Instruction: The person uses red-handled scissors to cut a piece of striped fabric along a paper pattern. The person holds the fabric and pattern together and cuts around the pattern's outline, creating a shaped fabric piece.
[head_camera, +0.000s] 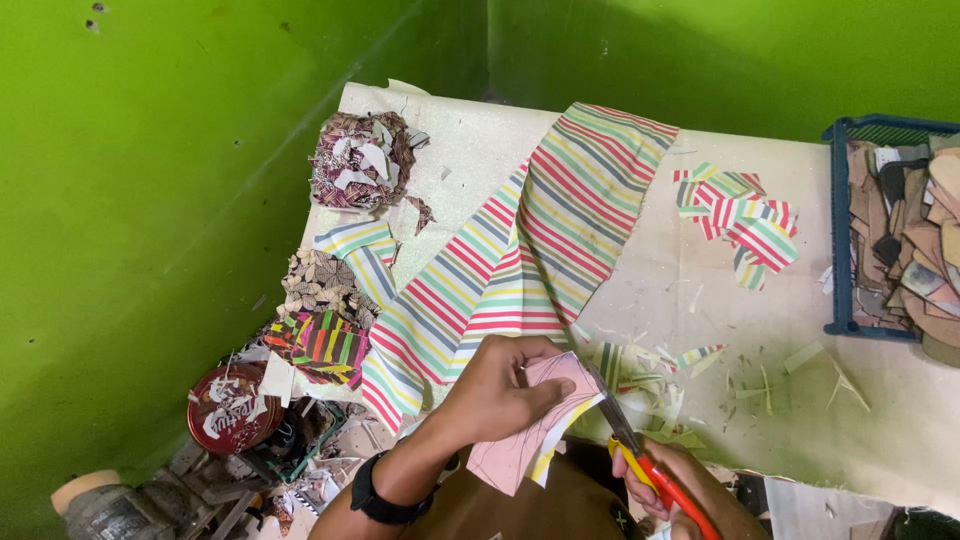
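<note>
Pinching a pink template (520, 440) together with a striped fabric piece (565, 430) under it, left hand (495, 395) with thumb on top and fingers curled beneath, clamped on both layers just above the near table edge; black wristband (385, 495) on that wrist

Gripping orange-handled scissors (640, 455), right hand (670, 485) low at the bottom edge, fingers wrapped through the handles, mostly cut off by the frame; blades slightly parted, tips meeting the right rim of the held fabric piece

Lying behind the hands on the pale table (900, 420), a long strip of striped cloth (530, 240) in red, green, yellow and grey bands, running diagonally from far centre down to the left edge

Resting to the right of that strip, a small heap of cut striped shapes (745, 215); scattered near the scissors, thin striped offcuts (660, 375)

Stacked along the left side of the table, a brown patterned pile (355, 160) with pale scraps on top, a folded striped piece (360, 250), a leaf-print pile (320, 285) and a bright multicoloured pile (320, 345)

Standing at the far right, a blue plastic crate (840, 230) filled with brown and tan flat pieces

Sitting below the left edge of the table, a round red tin (235, 410), among clutter too jumbled to make out; bright green wall (150, 200) behind everything
</note>
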